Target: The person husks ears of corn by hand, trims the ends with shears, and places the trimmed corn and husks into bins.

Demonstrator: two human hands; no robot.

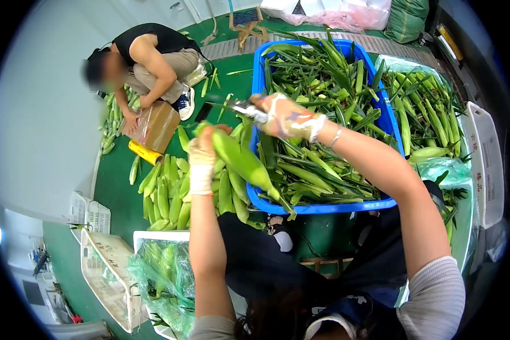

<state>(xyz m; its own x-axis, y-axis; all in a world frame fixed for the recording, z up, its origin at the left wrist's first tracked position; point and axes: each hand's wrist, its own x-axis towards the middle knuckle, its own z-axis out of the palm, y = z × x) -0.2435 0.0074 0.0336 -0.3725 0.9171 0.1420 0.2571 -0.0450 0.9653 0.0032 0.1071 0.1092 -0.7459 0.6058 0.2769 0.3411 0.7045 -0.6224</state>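
Observation:
My left hand (203, 161), in a pale glove, is closed around a green ear of corn (245, 163) still in its husk. The ear slants down to the right, its tapered end near the front left edge of the blue tub (328, 207). My right hand (289, 118), in a stained glove, grips a silver metal knife-like tool (249, 111); its thin blade is blurred and points left, above the corn's upper end. Below my left hand lies a heap of husked-over corn ears (163, 195) on the floor. Cut leaves and husks (317, 170) fill the tub.
At the upper left a person (158, 62) crouches over a cardboard box (156, 126), near a yellow roll (144, 153). On the right, more corn (428, 116) lies in a plastic-lined container beside a white crate (486, 164). Crates (110, 266) and a plastic-lined box (161, 234) stand lower left.

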